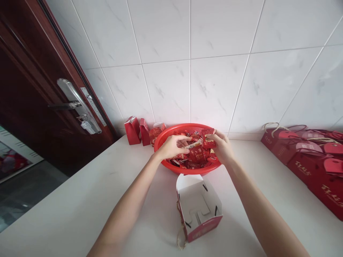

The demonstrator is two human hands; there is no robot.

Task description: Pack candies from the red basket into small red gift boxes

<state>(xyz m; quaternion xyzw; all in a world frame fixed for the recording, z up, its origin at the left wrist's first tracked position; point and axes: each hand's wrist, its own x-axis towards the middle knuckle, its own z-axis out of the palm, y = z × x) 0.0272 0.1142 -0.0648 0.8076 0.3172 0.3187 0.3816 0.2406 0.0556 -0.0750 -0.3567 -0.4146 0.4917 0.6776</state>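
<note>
A red plastic basket [163, 166] full of red-wrapped candies [197, 154] stands against the wall. Over its left half, my left hand [174, 146] is closed, thumb and fingers at the end of a slim cream-coloured wrapped stick [194, 144]. At the basket's right side my right hand [223, 145] pinches a small red packet [208, 138] with gold print. Nearer to me sits a gift box [198, 200] with its lid flaps open, showing a bare white inside. Its twisted cord handle [181, 240] hangs at the left.
Small red cartons [132, 131] stand left of the basket. Several red gift boxes [302, 160] with cord handles are lined up at the right. A dark wooden door [34, 71] with a metal handle [77, 105] is at the left, beside the white counter [107, 178].
</note>
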